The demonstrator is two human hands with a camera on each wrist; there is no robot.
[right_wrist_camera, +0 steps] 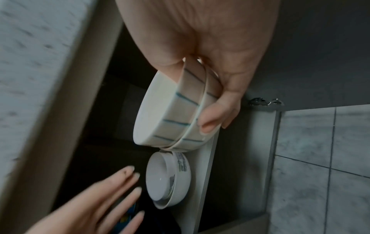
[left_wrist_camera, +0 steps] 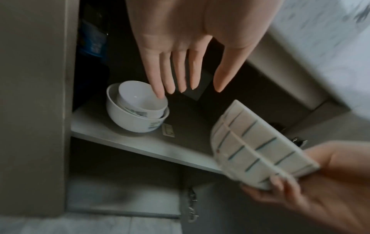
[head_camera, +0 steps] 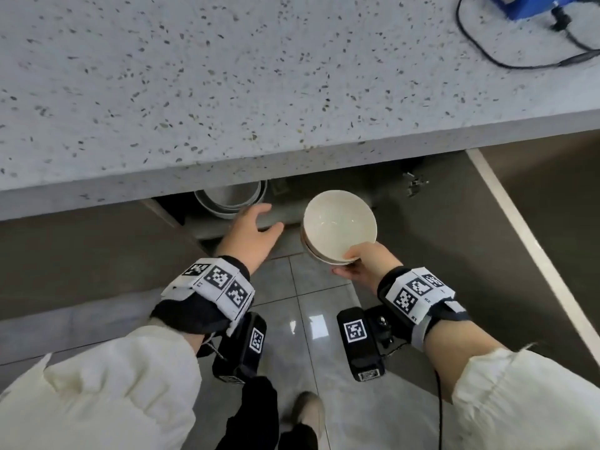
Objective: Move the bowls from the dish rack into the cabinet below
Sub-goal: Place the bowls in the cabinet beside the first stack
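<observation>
My right hand (head_camera: 357,264) grips two nested cream bowls with blue stripes (head_camera: 337,225) (right_wrist_camera: 170,114) (left_wrist_camera: 260,145) by the near rim, thumb inside, fingers beneath, in front of the open cabinet. On the cabinet shelf (left_wrist_camera: 120,139) stand two nested white bowls (left_wrist_camera: 138,107) (right_wrist_camera: 168,180) (head_camera: 227,199), partly hidden under the countertop in the head view. My left hand (head_camera: 256,228) (left_wrist_camera: 186,63) reaches toward them with straight fingers, empty and apart from them.
The speckled grey countertop (head_camera: 227,76) overhangs the cabinet. An open cabinet door (head_camera: 519,238) stands at the right. A blue device with a black cable (head_camera: 519,8) lies at the counter's far right. Tiled floor (head_camera: 308,319) lies below, with my shoe (head_camera: 305,414).
</observation>
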